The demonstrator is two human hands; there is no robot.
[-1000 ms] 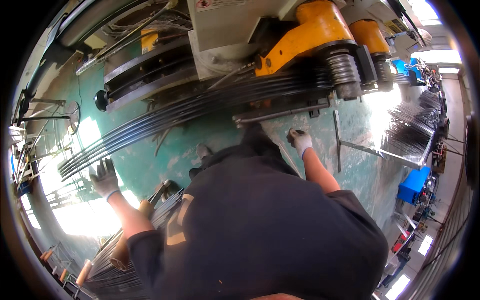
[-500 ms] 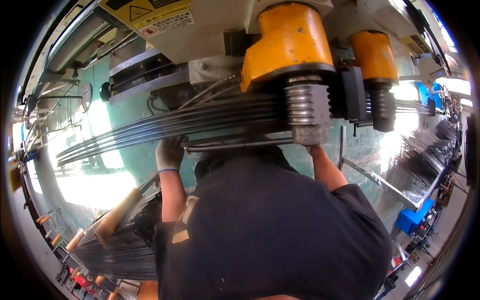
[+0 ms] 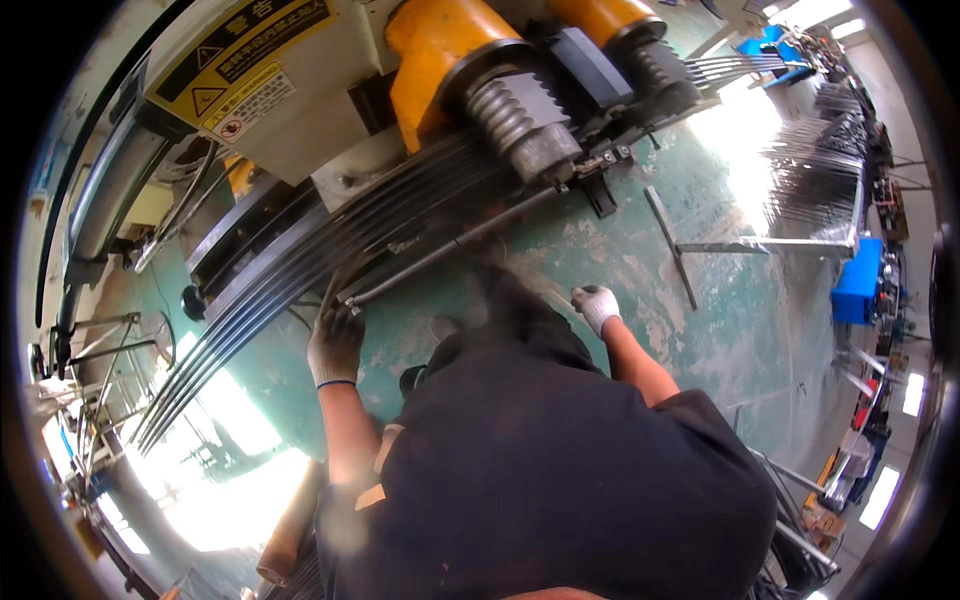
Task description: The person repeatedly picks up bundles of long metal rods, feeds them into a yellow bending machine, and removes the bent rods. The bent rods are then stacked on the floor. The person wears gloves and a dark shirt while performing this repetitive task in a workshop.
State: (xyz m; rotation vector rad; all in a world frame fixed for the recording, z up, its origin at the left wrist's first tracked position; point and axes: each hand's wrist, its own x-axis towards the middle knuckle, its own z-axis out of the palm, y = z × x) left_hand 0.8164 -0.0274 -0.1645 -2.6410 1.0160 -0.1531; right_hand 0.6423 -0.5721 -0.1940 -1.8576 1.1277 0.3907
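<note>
Floor green, worn, sun-patched beside machine; right grip curled closed, left grip unclear

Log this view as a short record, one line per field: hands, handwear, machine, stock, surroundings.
Left hand: at the near end of a slim grey metal bar; contact unclear. The left hand is below the long dark metal rods in the picture.
Right hand: apart from the machine, nothing visible in it.
Handwear: pale knit gloves on both.
Machine: orange housing above a ridged metal cylinder.
Stock: rods running lengthwise along the machine.
Surroundings: green floor; blue box at right.
</note>
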